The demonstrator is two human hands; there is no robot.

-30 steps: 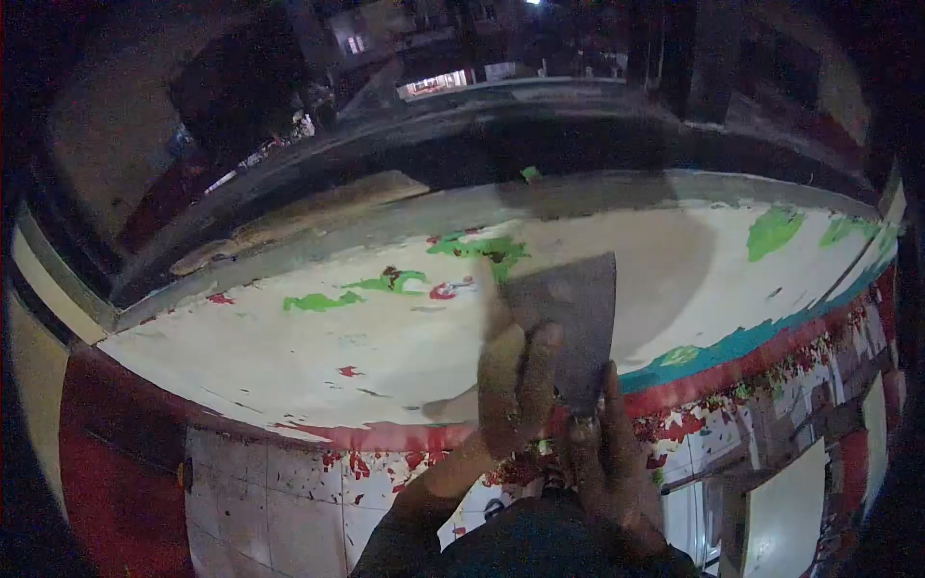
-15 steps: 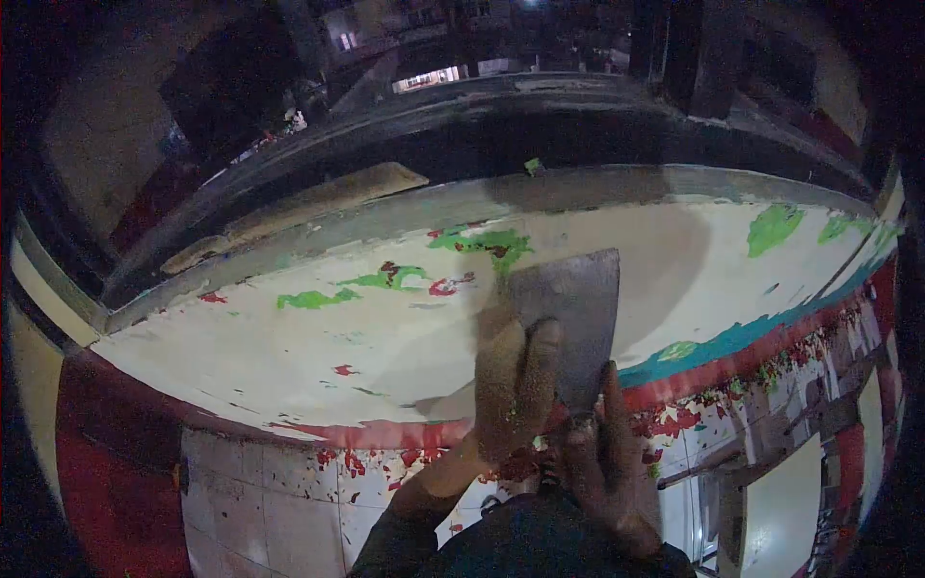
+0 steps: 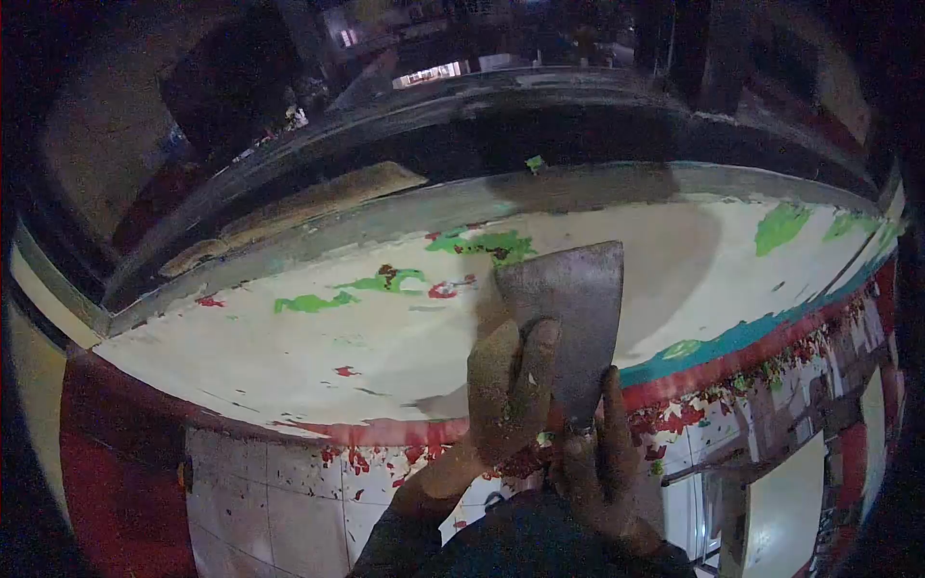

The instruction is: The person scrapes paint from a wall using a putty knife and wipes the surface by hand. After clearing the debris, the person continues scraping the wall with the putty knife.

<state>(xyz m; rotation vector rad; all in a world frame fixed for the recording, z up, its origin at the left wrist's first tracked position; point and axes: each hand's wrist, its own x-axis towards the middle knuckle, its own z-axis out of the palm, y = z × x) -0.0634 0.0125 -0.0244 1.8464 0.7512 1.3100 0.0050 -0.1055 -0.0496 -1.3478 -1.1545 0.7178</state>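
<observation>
A wide metal scraper (image 3: 573, 303) is held upright in the middle, its broad blade edge up and its surface dull grey. My right hand (image 3: 602, 458) is closed on its lower, handle end, with the thumb along the front and a finger up beside the blade. At the blade's left edge, my left hand (image 3: 506, 390) grips it with the thumb across the front; its fingers are partly hidden behind. Beyond the blade lies a cream wall surface (image 3: 251, 366) with flaked green patches (image 3: 482, 243) and small red spots.
A dark ledge with a grey edge (image 3: 617, 188) runs above the wall, bearing a flat tan piece (image 3: 318, 202). Red and teal bands (image 3: 713, 347) line the wall's lower border. Paint flakes (image 3: 674, 419) litter the tiled floor (image 3: 289, 491). A pale panel (image 3: 785, 506) stands lower right.
The scraper's blade has shifted slightly up, its upper left corner moving left. Both hands keep their hold, and the view has moved only a little.
</observation>
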